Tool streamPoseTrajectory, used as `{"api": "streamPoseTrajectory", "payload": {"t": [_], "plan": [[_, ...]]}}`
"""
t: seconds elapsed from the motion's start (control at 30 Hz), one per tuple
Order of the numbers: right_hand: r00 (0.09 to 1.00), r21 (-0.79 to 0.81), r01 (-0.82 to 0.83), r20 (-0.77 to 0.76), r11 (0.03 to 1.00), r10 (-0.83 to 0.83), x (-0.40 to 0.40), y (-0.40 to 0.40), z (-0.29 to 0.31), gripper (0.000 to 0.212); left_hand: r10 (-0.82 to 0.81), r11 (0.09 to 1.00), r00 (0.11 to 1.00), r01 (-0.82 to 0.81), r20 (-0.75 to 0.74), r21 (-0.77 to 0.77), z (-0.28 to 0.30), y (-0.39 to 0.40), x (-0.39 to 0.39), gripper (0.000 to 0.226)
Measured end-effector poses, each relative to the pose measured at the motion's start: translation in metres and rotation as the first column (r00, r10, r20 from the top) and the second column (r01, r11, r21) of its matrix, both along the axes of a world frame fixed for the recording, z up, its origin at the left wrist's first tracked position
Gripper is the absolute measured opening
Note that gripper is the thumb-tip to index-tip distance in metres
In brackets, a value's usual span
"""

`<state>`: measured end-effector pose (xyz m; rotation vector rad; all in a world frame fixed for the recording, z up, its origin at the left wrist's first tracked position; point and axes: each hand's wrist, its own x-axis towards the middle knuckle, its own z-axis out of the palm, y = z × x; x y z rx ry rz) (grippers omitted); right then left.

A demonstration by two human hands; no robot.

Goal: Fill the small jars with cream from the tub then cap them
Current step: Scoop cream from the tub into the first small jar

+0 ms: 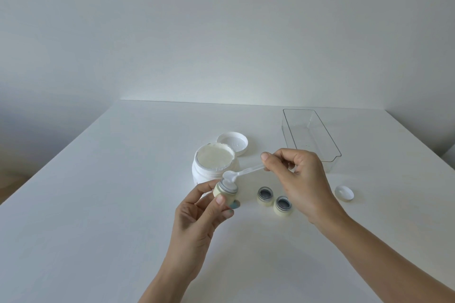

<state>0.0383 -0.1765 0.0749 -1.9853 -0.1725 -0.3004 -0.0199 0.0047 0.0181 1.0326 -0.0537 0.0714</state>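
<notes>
A white tub (214,165) of cream stands open in the middle of the table. My left hand (200,219) grips a small pale-yellow jar (225,193), tilted, just in front of the tub. My right hand (300,179) pinches a clear plastic spoon (242,172) by its handle; its bowl, loaded with white cream, rests on the held jar's mouth. Two more small jars, one (266,196) and another (283,205), stand open on the table between my hands. A small white cap (344,193) lies to the right of my right hand.
The tub's white lid (232,142) lies upside down behind the tub. A clear plastic tray (310,135) stands at the back right. The white table (98,204) has its far edge near the wall and its left edge over a floor.
</notes>
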Motion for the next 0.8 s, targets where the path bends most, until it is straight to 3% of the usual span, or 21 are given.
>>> {"api": "streamPoseTrajectory", "payload": {"t": [0.3, 0.43, 0.6, 0.7, 0.8], "plan": [[0.996, 0.041, -0.052, -0.067, 0.998, 0.055, 0.002, -0.001, 0.002, 0.032, -0.02, 1.0, 0.999, 0.02, -0.041, -0.004, -0.002, -0.001, 0.001, 0.028], [0.967, 0.132, -0.122, -0.206, 0.984, 0.147, 0.003, -0.003, 0.003, 0.031, -0.029, 1.0, 0.998, 0.03, -0.053, 0.008, -0.001, -0.001, 0.003, 0.029], [0.943, 0.238, -0.063, -0.304, 0.969, 0.136, 0.018, -0.002, 0.007, 0.035, 0.006, 1.0, 0.998, -0.007, -0.069, -0.02, 0.0, 0.0, 0.003, 0.026], [0.981, 0.196, -0.06, -0.168, 0.979, 0.093, 0.03, 0.006, 0.009, 0.032, 0.038, 0.999, 0.996, -0.041, -0.076, -0.03, 0.001, 0.0, 0.003, 0.023], [0.979, -0.057, -0.105, 0.169, 0.993, 0.113, 0.038, 0.017, 0.012, 0.024, 0.053, 0.998, 0.995, -0.056, -0.08, -0.036, 0.001, 0.0, 0.004, 0.027]]}}
